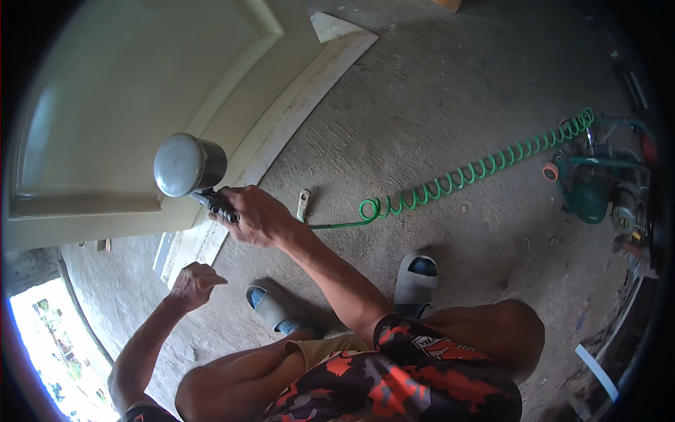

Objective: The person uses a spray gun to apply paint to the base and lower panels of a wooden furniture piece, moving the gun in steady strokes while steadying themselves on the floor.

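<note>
Gripping a grey, round-cupped spray gun (188, 167), the right hand (254, 214) is clenched; left hand (193, 283) seemingly loosely curled, empty.

The scene is being viewed from a single head-worn fisheye camera, looking steeply down. The concrete floor (436, 105) is being seen from close, with edges being bent toward the rim.

We see a small green machine (589, 191) sitting on the grey concrete floor (436, 91) far to the right. A little flat metal piece (303, 205) lies on the floor. Two grey sandals (415, 280) are near the bottom. A white strip (596, 371) lies at the lower right.
</note>
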### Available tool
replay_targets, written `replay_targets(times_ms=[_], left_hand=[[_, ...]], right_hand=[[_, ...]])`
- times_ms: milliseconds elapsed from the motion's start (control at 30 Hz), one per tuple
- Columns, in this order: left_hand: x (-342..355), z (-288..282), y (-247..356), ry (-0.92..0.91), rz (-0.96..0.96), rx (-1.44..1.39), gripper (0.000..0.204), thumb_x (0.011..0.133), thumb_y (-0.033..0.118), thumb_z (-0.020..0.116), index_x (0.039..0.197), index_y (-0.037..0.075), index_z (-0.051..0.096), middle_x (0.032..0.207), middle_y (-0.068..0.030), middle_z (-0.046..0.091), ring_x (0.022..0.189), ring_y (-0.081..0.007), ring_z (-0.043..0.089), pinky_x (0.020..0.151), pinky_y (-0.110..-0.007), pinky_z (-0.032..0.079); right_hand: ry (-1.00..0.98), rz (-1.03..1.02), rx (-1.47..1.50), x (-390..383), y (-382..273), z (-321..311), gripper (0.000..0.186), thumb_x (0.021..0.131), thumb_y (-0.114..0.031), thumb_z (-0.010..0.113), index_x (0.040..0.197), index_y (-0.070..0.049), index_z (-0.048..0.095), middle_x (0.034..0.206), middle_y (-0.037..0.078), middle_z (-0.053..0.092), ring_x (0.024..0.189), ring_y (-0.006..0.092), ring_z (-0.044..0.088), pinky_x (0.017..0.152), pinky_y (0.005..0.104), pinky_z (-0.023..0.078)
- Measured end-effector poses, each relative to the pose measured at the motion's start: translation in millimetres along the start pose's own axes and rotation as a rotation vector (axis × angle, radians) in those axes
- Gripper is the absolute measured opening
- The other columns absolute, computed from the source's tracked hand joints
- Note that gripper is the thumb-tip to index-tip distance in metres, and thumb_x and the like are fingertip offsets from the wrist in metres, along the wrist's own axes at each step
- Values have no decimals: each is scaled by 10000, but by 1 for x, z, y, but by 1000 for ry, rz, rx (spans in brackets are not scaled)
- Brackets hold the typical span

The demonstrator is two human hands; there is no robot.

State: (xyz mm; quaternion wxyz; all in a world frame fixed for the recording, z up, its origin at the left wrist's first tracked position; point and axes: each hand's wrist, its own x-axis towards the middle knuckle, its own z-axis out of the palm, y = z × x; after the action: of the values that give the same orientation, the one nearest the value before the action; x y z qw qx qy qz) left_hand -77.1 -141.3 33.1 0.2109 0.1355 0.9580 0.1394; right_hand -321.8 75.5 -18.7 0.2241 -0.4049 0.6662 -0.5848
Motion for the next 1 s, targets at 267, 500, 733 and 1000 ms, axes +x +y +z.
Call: replay_targets(times_ms=[267,500,733,1000], left_hand=[[93,20,-11,102,100,88,238,874,242,915,1083,155,839,940,-90,777,860,-317,760,853,-517,603],[123,99,13,179,57,-95,446,988,300,859,1387,133,753,1314,-193,722,1300,-437,648,1062,-625,516],[92,129,3,188,48,-164,320,1003,244,839,1310,157,814,1354,-178,730,1263,-412,688,1014,-573,558],[77,117,5,267,-30,-221,429,1005,227,832,1415,137,738,1344,-181,721,1241,-416,685,980,-567,563]], right_hand=[[-73,31,-59,-4,-10,-4,433,1101,-391,726,1154,38,714,862,244,788,794,401,813,775,495,667],[1,4,35,-13,-26,-12,394,1073,-338,768,1102,51,711,823,248,761,759,422,784,746,511,627],[10,-50,45,-9,-42,5,388,1075,-333,765,1038,47,695,782,250,739,748,437,769,722,514,597],[-92,-21,45,-4,-52,19,385,1091,-349,749,1046,29,689,768,246,741,728,404,775,729,524,605]])
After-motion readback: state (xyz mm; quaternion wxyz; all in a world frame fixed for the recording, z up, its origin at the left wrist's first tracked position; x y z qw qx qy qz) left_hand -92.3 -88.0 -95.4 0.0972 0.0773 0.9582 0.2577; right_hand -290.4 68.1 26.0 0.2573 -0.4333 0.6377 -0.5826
